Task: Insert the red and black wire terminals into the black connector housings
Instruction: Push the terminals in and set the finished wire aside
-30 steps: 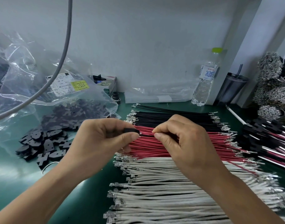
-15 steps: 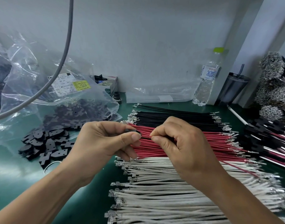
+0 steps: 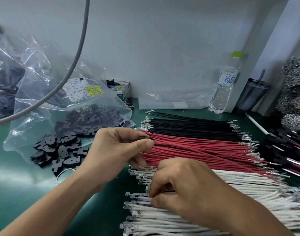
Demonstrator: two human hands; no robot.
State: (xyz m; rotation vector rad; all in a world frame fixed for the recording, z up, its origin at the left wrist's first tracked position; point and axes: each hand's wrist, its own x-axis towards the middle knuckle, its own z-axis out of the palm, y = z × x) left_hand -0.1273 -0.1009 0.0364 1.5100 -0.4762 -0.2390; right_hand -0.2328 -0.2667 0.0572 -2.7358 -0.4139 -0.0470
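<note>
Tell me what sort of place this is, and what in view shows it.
Most likely a wire-harness assembly bench in a small factory. Sorted rows of black wires, red wires and white wires with crimped terminals cover a green mat, beside a labelled bag of black connector housings.

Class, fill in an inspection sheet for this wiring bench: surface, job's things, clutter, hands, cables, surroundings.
Surface: green mat, glare at left.
Job's things: black wires, red wires, white wires in rows; loose housings by a clear bag; finished pieces at right.
Clutter: water bottle, tumbler, small box.
Hands: left hand pinches a housing; right hand pinches among the white wires.
Cables: grey cable hangs across at left.
Surroundings: pale wall; grey bundles at right.
</note>
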